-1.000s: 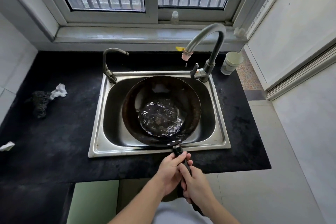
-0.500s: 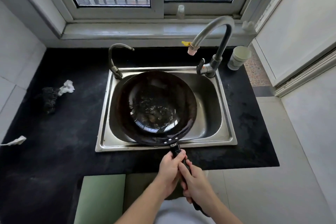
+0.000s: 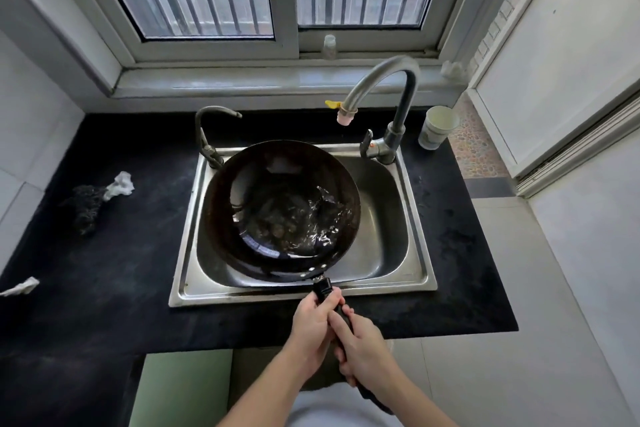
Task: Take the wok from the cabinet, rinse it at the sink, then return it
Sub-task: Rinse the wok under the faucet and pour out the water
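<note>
Water slid rightward in one wok (image 3: 277,184), over sink (image 3: 412,274); two hands (image 3: 337,333) clenched on handle (image 3: 322,289).

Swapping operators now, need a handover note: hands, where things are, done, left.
Left hand: shut on the wok handle, nearer the pan.
Right hand: shut on the same handle, behind the left.
Wok: held over the sink, towards its left side, water pooled inside. Tap spout shows no stream.
Done: wok out of the cabinet, water in it.
Left: tip the water out, return the wok to the cabinet, which is out of view.
</note>
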Available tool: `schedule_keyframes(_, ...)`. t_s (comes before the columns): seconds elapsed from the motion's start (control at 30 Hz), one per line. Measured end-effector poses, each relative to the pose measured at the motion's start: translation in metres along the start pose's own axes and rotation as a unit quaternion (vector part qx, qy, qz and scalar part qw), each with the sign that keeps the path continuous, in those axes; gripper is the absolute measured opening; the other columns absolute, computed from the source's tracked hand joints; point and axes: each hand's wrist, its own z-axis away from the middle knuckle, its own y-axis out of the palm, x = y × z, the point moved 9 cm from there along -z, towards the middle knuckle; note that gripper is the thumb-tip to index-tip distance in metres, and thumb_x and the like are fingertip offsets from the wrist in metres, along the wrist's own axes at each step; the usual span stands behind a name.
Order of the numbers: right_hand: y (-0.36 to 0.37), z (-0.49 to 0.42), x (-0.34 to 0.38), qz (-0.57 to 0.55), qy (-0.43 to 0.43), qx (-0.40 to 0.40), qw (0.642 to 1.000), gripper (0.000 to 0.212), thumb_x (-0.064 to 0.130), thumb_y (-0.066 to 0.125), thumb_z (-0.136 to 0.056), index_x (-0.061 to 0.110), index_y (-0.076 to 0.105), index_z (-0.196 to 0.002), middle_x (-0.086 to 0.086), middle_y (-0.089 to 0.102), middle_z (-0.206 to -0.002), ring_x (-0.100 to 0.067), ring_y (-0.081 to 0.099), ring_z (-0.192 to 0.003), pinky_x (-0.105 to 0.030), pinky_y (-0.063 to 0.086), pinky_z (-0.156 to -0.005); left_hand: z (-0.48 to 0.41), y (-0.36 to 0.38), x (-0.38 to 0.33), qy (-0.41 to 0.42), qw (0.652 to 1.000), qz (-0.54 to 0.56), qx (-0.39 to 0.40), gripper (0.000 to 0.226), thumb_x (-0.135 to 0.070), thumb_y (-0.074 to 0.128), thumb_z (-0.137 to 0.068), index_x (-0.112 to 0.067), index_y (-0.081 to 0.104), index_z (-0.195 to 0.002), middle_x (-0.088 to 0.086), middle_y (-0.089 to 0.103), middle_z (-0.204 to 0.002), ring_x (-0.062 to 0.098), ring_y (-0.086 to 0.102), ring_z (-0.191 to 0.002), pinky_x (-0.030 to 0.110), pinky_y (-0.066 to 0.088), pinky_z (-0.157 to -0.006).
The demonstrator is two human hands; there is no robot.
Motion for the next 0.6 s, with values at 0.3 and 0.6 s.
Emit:
schedule_keyframes(0.3,0.003,0.001,-0.018,-0.019,0.007,0.010,1.000,0.031,0.041,0.051,-0.101,0.012,0.061,-0.095,-0.005,0.055,-0.054,-0.017,0.048,-0.038,-0.026,0.039,-0.036,-0.001,-0.009,0.012,-0.002,0.999,-0.042,-0.031,0.013,-0.016,0.059,-0.096,-0.003,0.060,-0.094,0.015,0.058,-0.087,0.034,0.058,-0.088,0.035,0.052,-0.064)
schedule_keyframes(0.6,-0.015,-0.011,-0.003,-0.008,0.001,-0.006,1.000,0.040,0.039,0.049,-0.101,0.004,0.059,-0.085,-0.002,0.054,-0.050,-0.017,0.047,-0.036,-0.028,0.038,-0.037,-0.017,0.012,0.007,-0.008,0.999,-0.029,-0.016,0.017,-0.021,0.058,-0.097,-0.007,0.058,-0.087,0.008,0.059,-0.073,0.028,0.060,-0.075,0.033,0.047,-0.056)
